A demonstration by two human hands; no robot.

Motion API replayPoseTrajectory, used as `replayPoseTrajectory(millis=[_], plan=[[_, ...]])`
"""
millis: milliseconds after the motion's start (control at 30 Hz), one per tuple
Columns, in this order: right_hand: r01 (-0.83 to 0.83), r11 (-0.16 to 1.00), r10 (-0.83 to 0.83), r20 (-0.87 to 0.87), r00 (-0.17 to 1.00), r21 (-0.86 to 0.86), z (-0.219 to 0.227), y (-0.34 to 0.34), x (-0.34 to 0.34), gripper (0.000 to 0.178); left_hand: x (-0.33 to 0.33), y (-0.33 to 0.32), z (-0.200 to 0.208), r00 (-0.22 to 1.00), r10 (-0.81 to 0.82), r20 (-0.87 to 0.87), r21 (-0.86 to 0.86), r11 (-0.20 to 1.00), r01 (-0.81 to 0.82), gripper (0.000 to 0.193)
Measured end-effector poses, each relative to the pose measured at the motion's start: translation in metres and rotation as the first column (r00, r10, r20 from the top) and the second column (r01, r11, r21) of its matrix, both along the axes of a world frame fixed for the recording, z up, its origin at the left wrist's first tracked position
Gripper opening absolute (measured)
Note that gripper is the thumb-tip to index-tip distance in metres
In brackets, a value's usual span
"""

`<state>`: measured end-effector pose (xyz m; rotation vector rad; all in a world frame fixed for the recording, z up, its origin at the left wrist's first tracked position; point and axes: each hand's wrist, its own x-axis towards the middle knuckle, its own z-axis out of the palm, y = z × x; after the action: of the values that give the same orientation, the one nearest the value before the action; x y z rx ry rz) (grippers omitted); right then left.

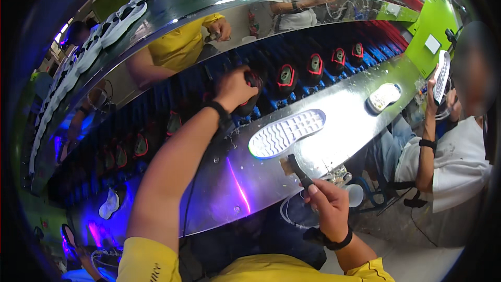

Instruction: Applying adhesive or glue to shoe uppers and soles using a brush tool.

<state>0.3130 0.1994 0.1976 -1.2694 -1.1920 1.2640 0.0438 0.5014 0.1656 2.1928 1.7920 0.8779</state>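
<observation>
My left hand (236, 91) is closed round a dark shoe upper (252, 93) with red trim, on the blue-and-black conveyor rack. Its fingers cover part of the upper. In my right hand (330, 206), over the bench's near edge, is a small brush (299, 170) with a dark handle and tan bristles. Just beyond the bristles, a white shoe sole (287, 133) lies on the metal bench (214, 198), its grooved side facing up. The bristles and the sole appear slightly apart.
Several dark shoe uppers (285, 75) with red trim line the rack (323, 81). Other soles lie at the bench's right (383, 98) and left (109, 204). White soles (122, 23) rest on the upper shelf. At right, a seated co-worker (441, 162) holds a sole (442, 78).
</observation>
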Motion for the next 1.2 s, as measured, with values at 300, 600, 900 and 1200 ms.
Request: replayPoseTrajectory(millis=[300,600,900,1200], plan=[[0.092,0.991,-0.096,-0.043,0.994,-0.093,-0.012,-0.007,0.002,0.028,-0.030,-0.004,-0.024,0.991,0.120,-0.059,-0.019,0.992,-0.121,0.054],[0.048,0.999,-0.049,0.061,0.997,0.003,-0.001,-0.045,-0.030,0.026,-0.197,-0.112,-0.029,0.870,0.381,-0.314,-0.288,0.835,-0.470,0.062],[-0.097,0.993,0.088,0.129,0.988,0.061,0.011,-0.080,-0.067,0.025,-0.196,-0.318,0.025,-0.025,0.293,0.956,-0.278,0.928,0.248,0.025],[-0.243,0.970,0.227,0.274,0.934,0.026,-0.004,-0.095,-0.112,0.027,-0.167,-0.421,-0.002,0.748,0.138,0.649,0.038,0.976,-0.214,0.099]])
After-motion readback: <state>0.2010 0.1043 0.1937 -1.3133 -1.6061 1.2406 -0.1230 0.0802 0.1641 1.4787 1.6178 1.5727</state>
